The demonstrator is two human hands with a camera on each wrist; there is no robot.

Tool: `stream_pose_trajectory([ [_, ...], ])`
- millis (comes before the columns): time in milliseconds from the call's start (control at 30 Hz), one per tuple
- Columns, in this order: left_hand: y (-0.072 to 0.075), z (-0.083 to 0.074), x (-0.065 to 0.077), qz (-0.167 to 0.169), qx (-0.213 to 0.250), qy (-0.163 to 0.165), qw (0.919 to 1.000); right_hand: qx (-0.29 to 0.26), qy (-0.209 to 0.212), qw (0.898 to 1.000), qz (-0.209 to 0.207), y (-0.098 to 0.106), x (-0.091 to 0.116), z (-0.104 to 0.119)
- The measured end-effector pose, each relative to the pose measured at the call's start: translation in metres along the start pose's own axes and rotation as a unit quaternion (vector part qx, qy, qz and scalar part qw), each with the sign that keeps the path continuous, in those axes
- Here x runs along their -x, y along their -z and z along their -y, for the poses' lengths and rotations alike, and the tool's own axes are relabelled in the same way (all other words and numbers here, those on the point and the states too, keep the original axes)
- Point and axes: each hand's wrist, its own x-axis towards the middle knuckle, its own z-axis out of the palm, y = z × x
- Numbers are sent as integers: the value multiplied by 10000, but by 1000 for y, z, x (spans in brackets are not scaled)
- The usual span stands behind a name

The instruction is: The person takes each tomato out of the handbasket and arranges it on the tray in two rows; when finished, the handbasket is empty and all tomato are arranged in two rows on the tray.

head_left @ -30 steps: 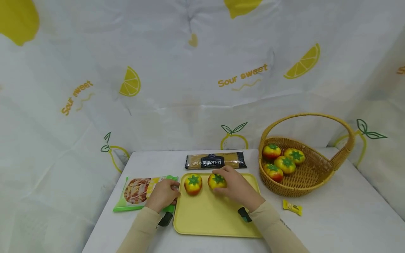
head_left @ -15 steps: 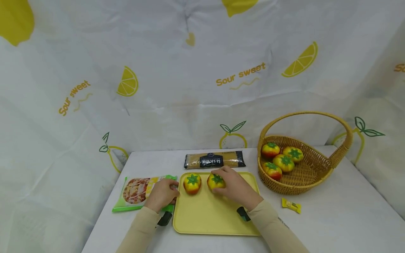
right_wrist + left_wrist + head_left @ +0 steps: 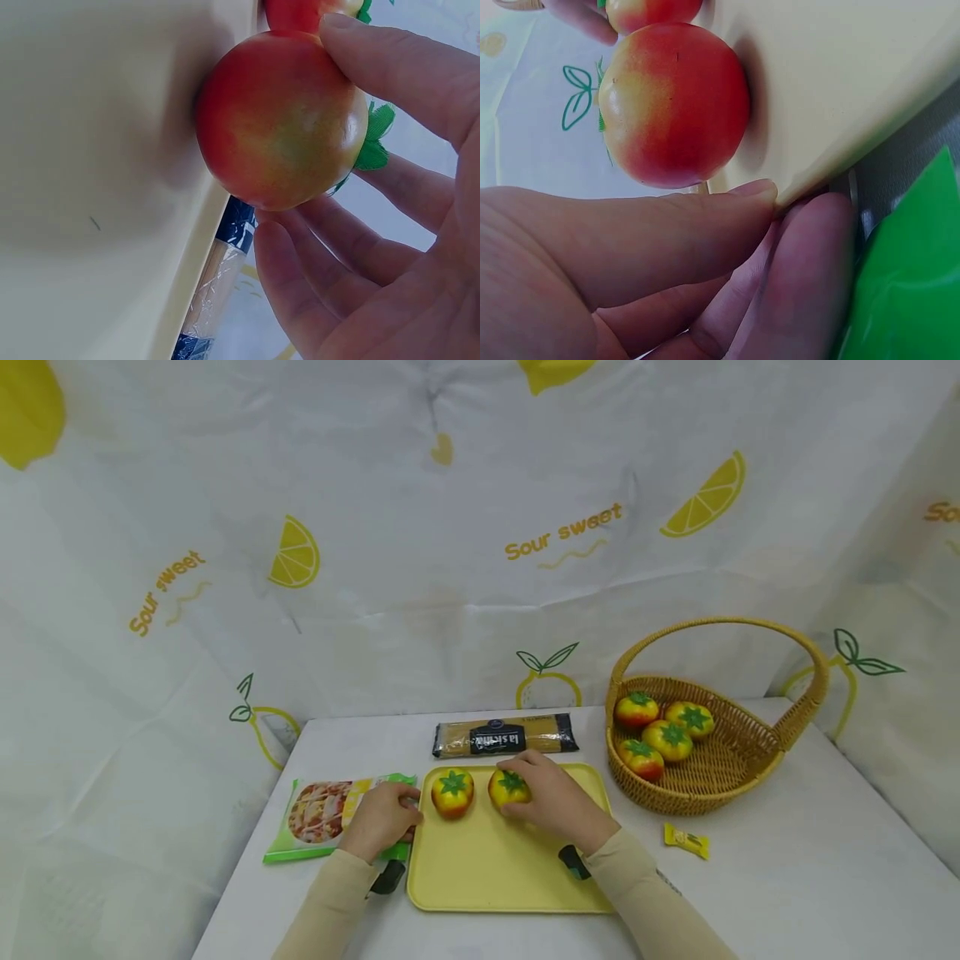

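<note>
From where I stand, the person's right hand point(image 3: 551, 797) curls thumb and fingers round a red-and-yellow fruit with a leafy green top point(image 3: 508, 789), which sits near the far edge of a yellow tray point(image 3: 487, 868). The left hand point(image 3: 382, 818) pinches that tray's left rim between thumb and fingers — the two hands are apart, each with its own hold. Between them a second fruit point(image 3: 452, 795) rests in the tray's far left corner. Just left of the tray, partly under the left forearm, lies a green-edged food bag point(image 3: 321, 814); behind it, a long dark-ended packet point(image 3: 498, 737) (its lettering upside down from here). To the right stands a wicker basket point(image 3: 675, 799) with a tall handle, holding four similar fruits point(image 3: 667, 741), and a small yellow wrapped sweet point(image 3: 686, 841) lies on the white table point(image 3: 810, 852) in front — all before a lemon-printed cloth point(image 3: 420, 543).
</note>
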Motion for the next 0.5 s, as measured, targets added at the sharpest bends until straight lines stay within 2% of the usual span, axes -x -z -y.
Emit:
stream_pose_trajectory([
  [333,-3,-3,0,19,1,18,10000,28,35,10000,-75,10,6,-2],
  [500,0,0,2,-1,16,61,10000,240,155,9987,-427,36,17,-10],
])
